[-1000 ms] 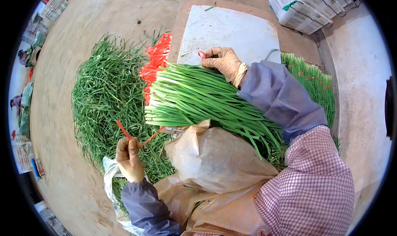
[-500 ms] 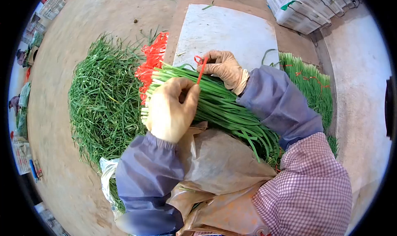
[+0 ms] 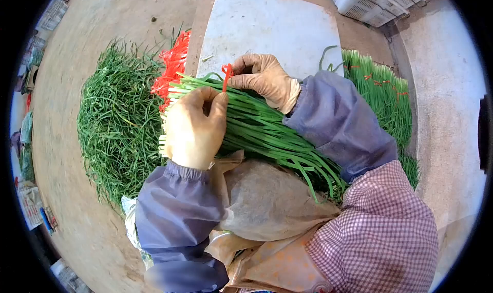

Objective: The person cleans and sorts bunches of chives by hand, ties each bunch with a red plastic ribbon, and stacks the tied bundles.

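Observation:
A thick bunch of garlic chives (image 3: 277,134) lies slanted in front of me, pale stem ends to the left and green leaves to the lower right. My left hand (image 3: 195,128), in a pale glove, rests over the stems with thumb and forefinger pinched on a red tie (image 3: 225,78). Opposite it, my right hand (image 3: 264,81), in a tan dirty glove, pinches the same strip near a small loop standing above the bunch. How far the strip runs around the chives is hidden underneath.
Red ties (image 3: 174,62) hang in a cluster behind the stems. Loose green leaves (image 3: 120,123) are heaped at left. A white board (image 3: 267,28) lies ahead; tied chive bunches (image 3: 380,98) stand at right, with white crates (image 3: 359,5) beyond. A brownish plastic sheet (image 3: 272,200) covers my lap.
Both hands and the bunch appear shifted left in view, along with the surroundings. The red loop now sits closer to the right fingertips, and the strip between the hands looks shorter.

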A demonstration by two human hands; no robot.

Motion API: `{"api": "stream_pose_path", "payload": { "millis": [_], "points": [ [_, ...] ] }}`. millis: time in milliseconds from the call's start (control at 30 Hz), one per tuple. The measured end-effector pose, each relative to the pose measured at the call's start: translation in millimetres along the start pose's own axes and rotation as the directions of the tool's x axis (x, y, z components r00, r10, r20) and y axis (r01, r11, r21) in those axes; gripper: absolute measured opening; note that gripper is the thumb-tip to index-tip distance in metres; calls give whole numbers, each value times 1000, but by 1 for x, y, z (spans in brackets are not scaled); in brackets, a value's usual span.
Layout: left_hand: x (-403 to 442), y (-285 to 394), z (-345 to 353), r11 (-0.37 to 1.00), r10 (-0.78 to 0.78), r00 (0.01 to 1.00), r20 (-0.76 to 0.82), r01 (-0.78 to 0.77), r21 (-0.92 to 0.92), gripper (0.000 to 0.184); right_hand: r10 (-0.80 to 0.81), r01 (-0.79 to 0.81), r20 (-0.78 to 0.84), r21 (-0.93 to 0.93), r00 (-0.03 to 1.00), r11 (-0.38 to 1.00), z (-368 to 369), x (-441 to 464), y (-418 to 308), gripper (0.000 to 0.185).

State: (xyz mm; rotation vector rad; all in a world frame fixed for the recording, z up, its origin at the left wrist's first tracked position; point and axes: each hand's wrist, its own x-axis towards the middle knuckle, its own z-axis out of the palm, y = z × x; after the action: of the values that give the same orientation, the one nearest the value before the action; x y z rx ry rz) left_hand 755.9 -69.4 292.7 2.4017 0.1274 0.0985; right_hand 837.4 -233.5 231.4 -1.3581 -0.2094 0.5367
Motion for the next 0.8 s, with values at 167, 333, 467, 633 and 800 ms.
{"api": "stream_pose_path", "payload": {
  "millis": [167, 333, 467, 633, 800],
  "points": [
    [-2, -5, 11, 1000, -22, 999, -45, 21, -23, 23, -121, 151, 196, -144, 973, 978, -1, -10, -2, 16],
    [-6, -7, 18, 991, 104, 986, -131, -92, 96, 22, 112, -139, 174, 149, 978, 979, -2, -16, -14, 14],
    [-11, -8, 18, 984, 169, 970, -176, -154, 95, 21, -67, 96, 134, -227, 989, 969, 6, -15, -11, 17],
    [-19, -14, -6, 903, -49, 997, -63, 17, -429, 20, -488, 483, 169, -598, 856, 640, 18, -32, -17, 14],
    [20, -18, -27, 842, 512, 836, -199, -442, 310, 25, -466, 462, 137, -535, 874, 708, 20, -32, -14, 12]
  ]
}}
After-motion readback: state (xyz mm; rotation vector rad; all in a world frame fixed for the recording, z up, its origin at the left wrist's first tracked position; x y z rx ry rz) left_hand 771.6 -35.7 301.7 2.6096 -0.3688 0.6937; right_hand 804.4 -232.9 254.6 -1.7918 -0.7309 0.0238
